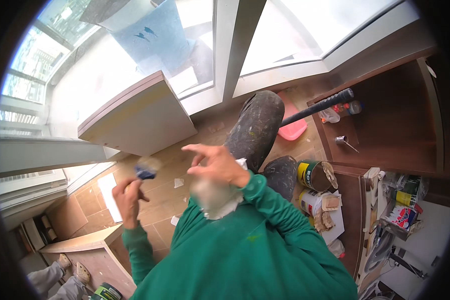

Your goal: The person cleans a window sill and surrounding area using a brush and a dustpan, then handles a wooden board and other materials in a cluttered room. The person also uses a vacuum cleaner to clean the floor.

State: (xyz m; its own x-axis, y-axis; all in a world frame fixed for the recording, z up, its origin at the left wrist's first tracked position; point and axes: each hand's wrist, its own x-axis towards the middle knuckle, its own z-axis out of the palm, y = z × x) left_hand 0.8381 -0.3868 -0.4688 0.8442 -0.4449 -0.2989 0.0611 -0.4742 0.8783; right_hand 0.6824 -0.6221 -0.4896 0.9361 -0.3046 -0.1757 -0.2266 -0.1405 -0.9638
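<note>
My left hand (128, 201) is closed around a paintbrush (145, 172) with a dark blue band. The brush points up and away, and its pale bristles are smeared. My right hand (219, 164) is raised in front of my body with its index finger stretched to the left. Its other fingers are loosely bent, and nothing shows in them. Just beneath this hand is a pale thing with a ragged white edge (226, 209), too blurred to name. Beyond both hands, a light board-like panel (147, 117) with a brown edge stands against the window frame.
A dark wooden cabinet (395, 125) lies open at the right, holding a small metal cup (341, 140). Paint cans (312, 175) stand near my knee, beside a pink tray (292, 127). Another person's feet in clogs (82, 272) are at the lower left. Scraps lie on the tiled floor (160, 215).
</note>
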